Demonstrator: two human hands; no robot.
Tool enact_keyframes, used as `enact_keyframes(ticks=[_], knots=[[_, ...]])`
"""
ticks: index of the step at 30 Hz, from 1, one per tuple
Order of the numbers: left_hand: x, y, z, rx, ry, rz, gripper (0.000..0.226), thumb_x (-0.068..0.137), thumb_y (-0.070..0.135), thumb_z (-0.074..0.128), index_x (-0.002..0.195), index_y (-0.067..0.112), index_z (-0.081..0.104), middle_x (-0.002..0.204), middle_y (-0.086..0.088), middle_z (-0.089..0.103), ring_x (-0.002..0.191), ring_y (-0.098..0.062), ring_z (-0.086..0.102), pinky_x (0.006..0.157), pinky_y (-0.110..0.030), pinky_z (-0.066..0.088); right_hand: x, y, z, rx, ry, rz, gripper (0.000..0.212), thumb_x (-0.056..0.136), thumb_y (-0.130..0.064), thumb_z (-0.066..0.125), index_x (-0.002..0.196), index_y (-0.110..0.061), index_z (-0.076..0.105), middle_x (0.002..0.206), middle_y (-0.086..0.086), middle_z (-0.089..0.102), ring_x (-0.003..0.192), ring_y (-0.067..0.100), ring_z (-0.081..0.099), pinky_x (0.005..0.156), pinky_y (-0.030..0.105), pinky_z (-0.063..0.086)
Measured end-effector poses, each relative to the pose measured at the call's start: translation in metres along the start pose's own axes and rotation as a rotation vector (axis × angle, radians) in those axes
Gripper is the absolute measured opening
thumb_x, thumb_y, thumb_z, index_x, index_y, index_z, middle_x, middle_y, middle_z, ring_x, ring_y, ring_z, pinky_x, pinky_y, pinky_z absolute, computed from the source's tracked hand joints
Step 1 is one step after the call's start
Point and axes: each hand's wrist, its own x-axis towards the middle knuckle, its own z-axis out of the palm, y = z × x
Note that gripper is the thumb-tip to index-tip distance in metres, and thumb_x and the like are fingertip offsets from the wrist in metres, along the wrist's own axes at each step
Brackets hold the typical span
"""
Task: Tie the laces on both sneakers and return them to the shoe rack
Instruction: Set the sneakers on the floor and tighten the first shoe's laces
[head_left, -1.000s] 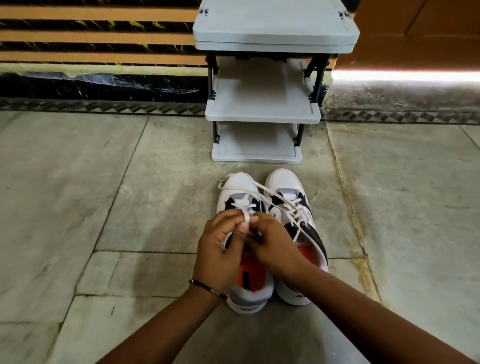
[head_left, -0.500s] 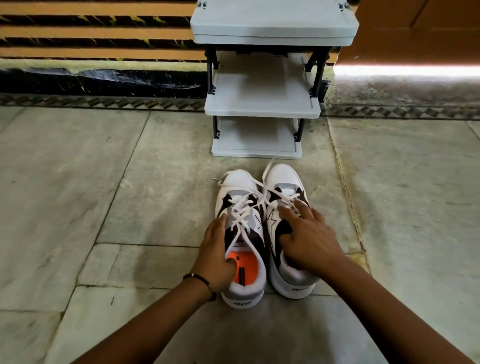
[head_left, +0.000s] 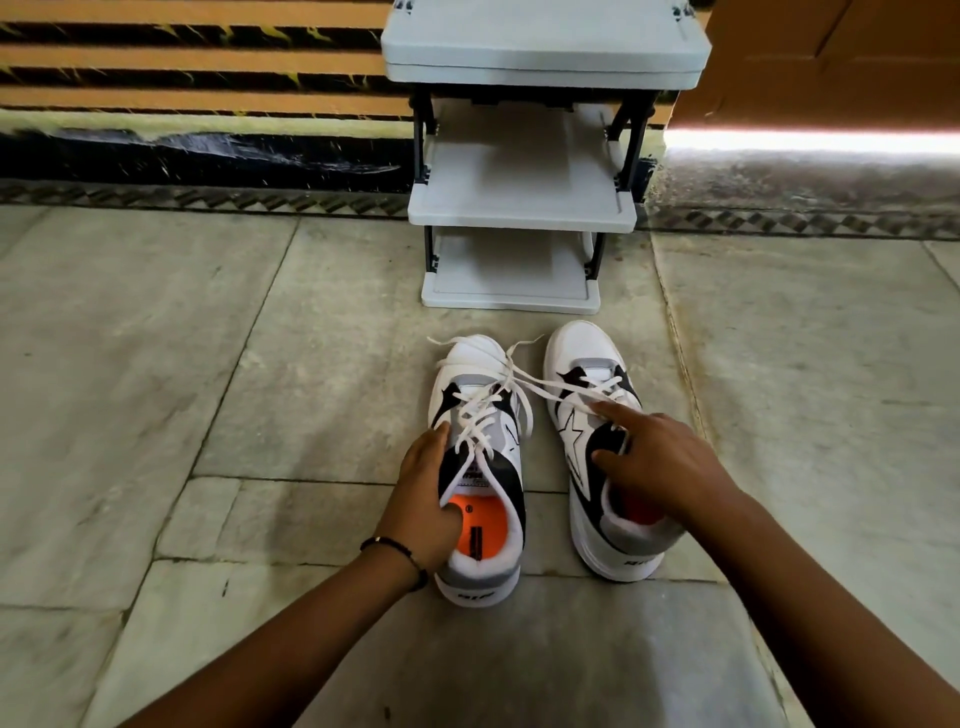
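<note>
Two white, black and grey sneakers with orange insoles stand on the stone floor, toes pointing at the shoe rack (head_left: 522, 213). My left hand (head_left: 423, 499) grips the left sneaker (head_left: 480, 467) at its collar, thumb inside the opening. My right hand (head_left: 660, 457) holds the right sneaker (head_left: 597, 447) by its tongue and collar, index finger stretched out over the laces. The white laces (head_left: 511, 379) lie loose, and one strand runs from the right sneaker across the toe of the left one. A gap separates the two shoes.
The grey three-tier rack stands against the wall just beyond the sneakers, its shelves bare. A striped orange and black wall (head_left: 192, 57) runs behind it. A bright strip of light (head_left: 810, 140) shows under a door at the right. Stone floor slabs (head_left: 156, 389) spread on both sides.
Both hands left the lace knot on the left sneaker and took hold of one shoe each. The right sneaker has slid to the right, opening a gap between the pair.
</note>
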Motion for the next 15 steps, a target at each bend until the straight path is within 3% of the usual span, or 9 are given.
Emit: enact_keyframes(ticks=[3,5,7,9,12,15], knots=[[-0.001,0.003,-0.002,0.037,0.004,0.079,0.071,0.078,-0.006,0.052,0.14,0.023,0.029,0.149,-0.004,0.025,0.137,-0.015,0.027,0.1,-0.009,0.024,-0.007,-0.011,-0.006,-0.19,0.07,-0.001,0.049,0.084,-0.044,0.052,0.131,-0.043,0.039,0.125,0.008,0.047,0.104,0.032,0.053,0.082,0.037,0.045],[0.002,0.006,-0.004,0.039,0.033,0.114,0.055,0.087,0.013,0.055,0.137,0.025,0.036,0.147,-0.002,0.029,0.133,-0.01,0.03,0.102,-0.016,0.024,-0.015,-0.029,-0.005,-0.311,0.242,-0.191,0.043,0.085,-0.037,0.053,0.128,-0.033,0.045,0.138,0.007,0.04,0.118,0.033,0.045,0.093,0.044,0.038],[0.006,0.01,-0.008,0.018,0.069,0.12,0.042,0.092,0.021,0.047,0.133,0.028,0.041,0.142,-0.002,0.036,0.123,-0.004,0.034,0.1,-0.017,0.026,-0.021,-0.05,-0.001,-0.268,0.346,-0.482,0.044,0.083,-0.026,0.057,0.127,-0.026,0.049,0.141,0.006,0.042,0.125,0.031,0.041,0.1,0.049,0.032],[0.013,0.014,-0.013,0.058,0.107,0.134,0.038,0.095,0.016,0.04,0.131,0.028,0.044,0.137,-0.006,0.042,0.115,-0.004,0.038,0.096,-0.015,0.027,-0.019,-0.067,0.004,-0.262,0.319,-0.664,0.051,0.08,-0.018,0.062,0.129,-0.022,0.049,0.142,0.005,0.044,0.13,0.029,0.038,0.103,0.054,0.027],[0.026,0.018,-0.022,0.179,0.124,0.166,0.046,0.09,0.002,0.043,0.13,0.022,0.047,0.134,-0.01,0.042,0.116,-0.014,0.044,0.096,-0.016,0.031,-0.005,-0.082,0.011,-0.334,0.222,-0.737,0.053,0.082,-0.016,0.06,0.132,-0.021,0.045,0.142,0.002,0.044,0.133,0.024,0.034,0.106,0.059,0.017],[0.037,0.018,-0.029,0.312,0.022,0.142,0.045,0.085,0.004,0.051,0.125,0.023,0.054,0.136,-0.012,0.043,0.124,-0.029,0.041,0.104,-0.035,0.038,0.008,-0.083,0.013,-0.276,0.133,-0.69,0.036,0.085,-0.021,0.056,0.12,-0.025,0.056,0.121,0.001,0.06,0.124,0.021,0.042,0.109,0.054,0.014]])
